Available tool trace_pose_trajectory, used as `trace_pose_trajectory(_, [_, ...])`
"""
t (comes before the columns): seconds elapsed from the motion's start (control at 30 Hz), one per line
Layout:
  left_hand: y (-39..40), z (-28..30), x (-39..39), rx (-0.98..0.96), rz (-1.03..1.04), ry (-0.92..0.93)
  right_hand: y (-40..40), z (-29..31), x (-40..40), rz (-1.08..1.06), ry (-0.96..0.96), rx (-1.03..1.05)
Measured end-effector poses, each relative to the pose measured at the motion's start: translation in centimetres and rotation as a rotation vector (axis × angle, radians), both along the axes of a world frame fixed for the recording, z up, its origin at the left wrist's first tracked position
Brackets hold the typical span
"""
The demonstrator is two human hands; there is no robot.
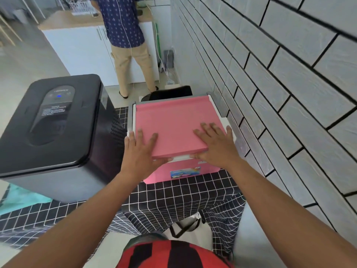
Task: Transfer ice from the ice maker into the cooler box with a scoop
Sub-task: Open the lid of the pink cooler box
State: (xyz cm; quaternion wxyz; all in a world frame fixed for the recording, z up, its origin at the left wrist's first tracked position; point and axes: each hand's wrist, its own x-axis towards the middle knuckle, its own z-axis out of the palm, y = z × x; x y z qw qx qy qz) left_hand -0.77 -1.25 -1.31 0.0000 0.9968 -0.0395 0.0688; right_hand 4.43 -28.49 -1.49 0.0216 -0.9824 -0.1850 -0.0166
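A pink cooler box (174,171) with a flat pink lid (172,122) stands on a black-and-white checked tablecloth, near the wall. Both my hands rest on the lid's front edge. My left hand (140,151) grips the front left corner, fingers on top and thumb under the rim. At the front right corner my right hand (216,144) holds the lid the same way. The lid sits over the box. A black ice maker (56,120) with its lid down stands to the left of the cooler. No scoop is in view.
A white brick wall (280,84) runs close along the right of the cooler. A person in a blue patterned shirt (123,26) stands at a white counter at the back. A bag (191,227) lies below the table's front edge. A teal cloth (21,200) lies at the left.
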Motion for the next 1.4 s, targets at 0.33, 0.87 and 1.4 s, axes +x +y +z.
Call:
trace_pose_trajectory(0.33, [0.0,-0.3,-0.2,-0.056,0.011,-0.023,-0.3,-0.1,0.0,0.005,-0.009,0.036])
trace_pose_trajectory(0.87, [0.6,-1.5,0.7,-0.161,-0.290,-0.583,-2.2,2.5,-0.1,0.089,-0.480,0.245])
trace_pose_trajectory(1.4, [1.0,7.1,6.2,-0.643,-0.141,-0.885,-0.5,7.1,3.7,-0.112,-0.483,0.959])
